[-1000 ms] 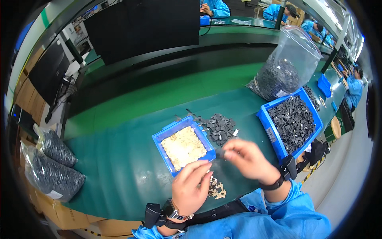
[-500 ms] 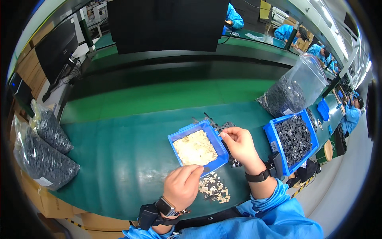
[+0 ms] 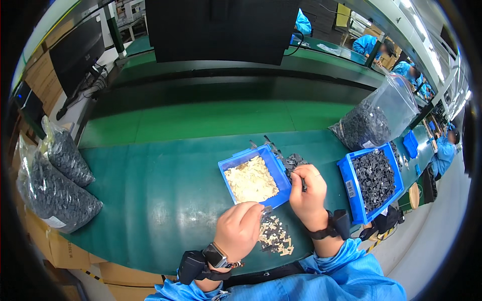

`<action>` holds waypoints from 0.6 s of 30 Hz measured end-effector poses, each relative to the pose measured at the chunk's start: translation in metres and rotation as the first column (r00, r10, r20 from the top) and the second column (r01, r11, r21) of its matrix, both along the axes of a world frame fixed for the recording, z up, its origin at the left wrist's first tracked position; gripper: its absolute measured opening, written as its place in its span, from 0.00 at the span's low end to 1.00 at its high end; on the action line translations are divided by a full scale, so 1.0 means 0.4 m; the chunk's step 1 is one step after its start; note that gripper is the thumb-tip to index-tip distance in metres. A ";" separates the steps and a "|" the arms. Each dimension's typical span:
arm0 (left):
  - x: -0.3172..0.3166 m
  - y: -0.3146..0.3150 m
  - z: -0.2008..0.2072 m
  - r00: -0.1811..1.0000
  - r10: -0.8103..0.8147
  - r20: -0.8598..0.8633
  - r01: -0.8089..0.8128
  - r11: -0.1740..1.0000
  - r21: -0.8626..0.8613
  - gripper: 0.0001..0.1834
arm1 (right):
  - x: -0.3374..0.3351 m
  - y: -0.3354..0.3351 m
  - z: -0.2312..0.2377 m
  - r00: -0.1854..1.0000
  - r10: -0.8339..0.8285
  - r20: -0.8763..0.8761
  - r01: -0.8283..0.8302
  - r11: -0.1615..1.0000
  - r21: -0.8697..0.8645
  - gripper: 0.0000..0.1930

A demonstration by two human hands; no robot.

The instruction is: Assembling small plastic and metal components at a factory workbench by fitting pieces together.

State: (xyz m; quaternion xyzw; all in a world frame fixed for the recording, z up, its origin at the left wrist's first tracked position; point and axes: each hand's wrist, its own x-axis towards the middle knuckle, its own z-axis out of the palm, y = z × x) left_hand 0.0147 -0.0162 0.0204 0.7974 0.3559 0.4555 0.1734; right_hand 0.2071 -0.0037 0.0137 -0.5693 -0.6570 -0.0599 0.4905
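Observation:
A small dark piece (image 3: 266,210) is pinched between the thumb and forefinger of my left hand (image 3: 236,232), at the near edge of a blue bin (image 3: 228,164). Thin cream-coloured pieces (image 3: 252,181) fill that bin. On its right side my right hand (image 3: 310,196) is closed, thumb against fingers, by a loose heap of black parts (image 3: 293,163); whatever sits in its fingertips is too small to make out. Between my two hands, nearer my body, lies a scatter of mixed black and cream pieces (image 3: 276,236).
A second blue bin (image 3: 357,200) full of black parts stands at the right, with a clear bag (image 3: 364,123) of dark parts behind it. Two more filled bags (image 3: 57,195) lean at the left. A black panel (image 3: 221,32) rises beyond the green table (image 3: 150,200); co-workers sit far right.
My right hand has drawn down and slightly right, off the bin's right edge. The left hand has shifted slightly right, and its dark piece now shows clearly. The whole view has shifted slightly.

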 end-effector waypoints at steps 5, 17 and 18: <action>0.007 -0.011 0.008 0.999 0.029 0.030 -0.030 0.999 0.026 0.09 | -0.031 -0.100 0.071 0.635 0.211 -0.743 -0.512 0.835 -0.201 0.03; 0.058 -0.047 0.030 0.995 0.029 -0.099 -0.016 0.991 0.130 0.11 | -0.011 -0.160 0.062 0.798 0.203 -0.568 -0.432 0.849 -0.304 0.03; 0.062 -0.051 0.032 0.994 0.029 -0.103 -0.015 0.991 0.132 0.11 | -0.010 -0.163 0.058 0.795 0.203 -0.571 -0.433 0.850 -0.301 0.03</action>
